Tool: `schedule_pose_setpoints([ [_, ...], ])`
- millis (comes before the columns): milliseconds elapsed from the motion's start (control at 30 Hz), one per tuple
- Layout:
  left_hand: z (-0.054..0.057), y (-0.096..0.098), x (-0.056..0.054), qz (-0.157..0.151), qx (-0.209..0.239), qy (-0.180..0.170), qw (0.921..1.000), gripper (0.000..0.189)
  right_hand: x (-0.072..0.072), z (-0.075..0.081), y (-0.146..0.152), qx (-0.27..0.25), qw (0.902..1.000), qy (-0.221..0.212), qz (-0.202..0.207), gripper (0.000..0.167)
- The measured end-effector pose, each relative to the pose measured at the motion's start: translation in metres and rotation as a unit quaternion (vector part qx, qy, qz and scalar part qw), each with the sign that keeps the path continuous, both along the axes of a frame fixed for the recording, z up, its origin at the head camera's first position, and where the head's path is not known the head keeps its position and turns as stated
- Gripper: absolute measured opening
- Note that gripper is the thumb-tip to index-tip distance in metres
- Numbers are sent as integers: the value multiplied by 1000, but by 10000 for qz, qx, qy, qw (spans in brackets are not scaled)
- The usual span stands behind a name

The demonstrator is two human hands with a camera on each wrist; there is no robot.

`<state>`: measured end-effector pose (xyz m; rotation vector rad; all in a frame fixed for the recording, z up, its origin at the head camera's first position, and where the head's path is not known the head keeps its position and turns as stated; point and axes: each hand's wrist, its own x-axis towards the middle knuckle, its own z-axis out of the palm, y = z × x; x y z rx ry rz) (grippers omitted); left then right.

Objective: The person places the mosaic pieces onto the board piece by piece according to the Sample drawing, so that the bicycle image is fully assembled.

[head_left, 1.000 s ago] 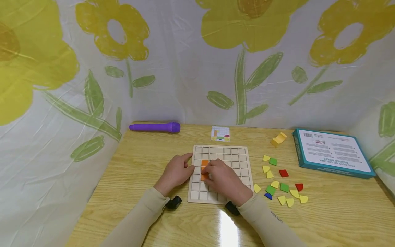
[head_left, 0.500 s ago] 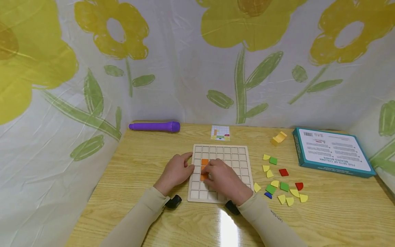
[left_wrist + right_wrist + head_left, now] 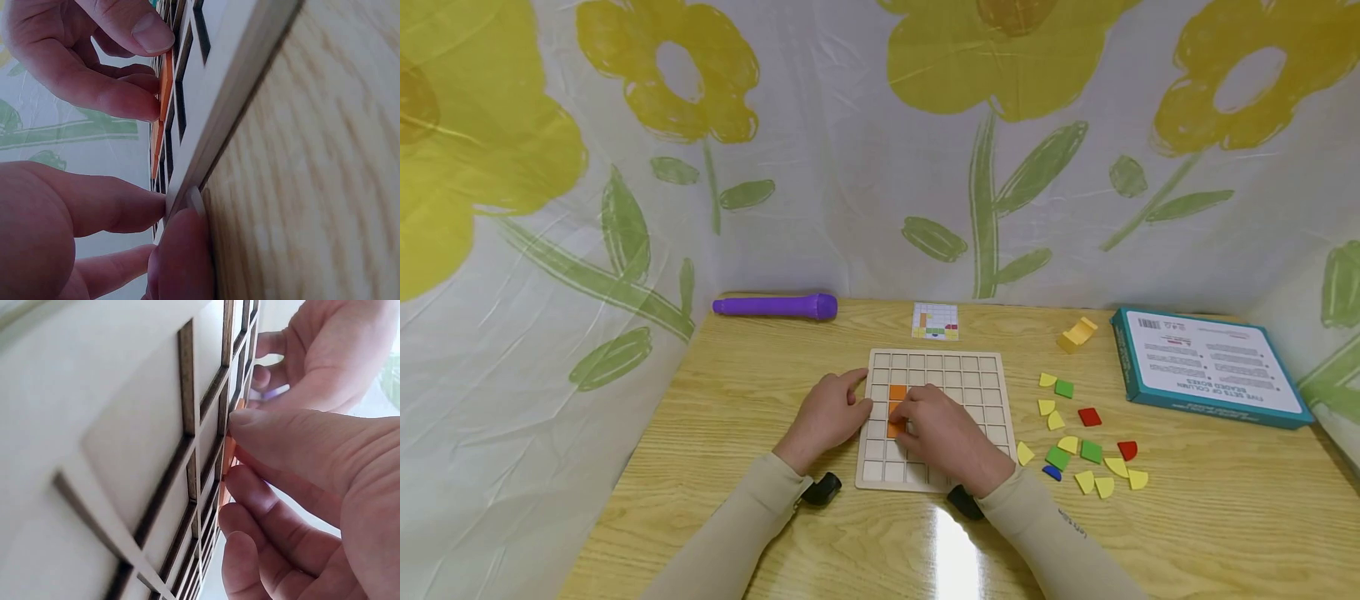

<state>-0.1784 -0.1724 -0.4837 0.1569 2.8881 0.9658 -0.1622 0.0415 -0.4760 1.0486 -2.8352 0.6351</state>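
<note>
A pale wooden grid board (image 3: 872, 475) lies in front of me. Orange square tiles (image 3: 898, 392) stand in a column in its left part. My right hand (image 3: 946, 435) reaches over the board, thumb and fingertips pinching the nearest orange tile (image 3: 166, 81), which sits at the grid in the left wrist view. The fingers partly cover these tiles. At the board's left edge, my left hand (image 3: 829, 417) holds the rim between thumb and fingers; in the left wrist view one fingertip (image 3: 184, 250) lies against the side of the board.
Loose yellow, green, red and blue pieces (image 3: 1091, 452) are scattered right of the board. Behind it lies a small pattern card (image 3: 936, 322). A purple microphone-shaped object (image 3: 775, 307) is at the back left, a yellow holder-like piece (image 3: 1078, 334) and a teal box (image 3: 1213, 367) at the back right.
</note>
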Motion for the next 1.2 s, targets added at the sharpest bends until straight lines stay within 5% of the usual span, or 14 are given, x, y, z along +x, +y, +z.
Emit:
schedule_pose_setpoints([
  [1200, -2, -2, -1, -7, 79, 6, 10000, 58, 1, 4, 2, 58, 9999, -95, 29, 8],
])
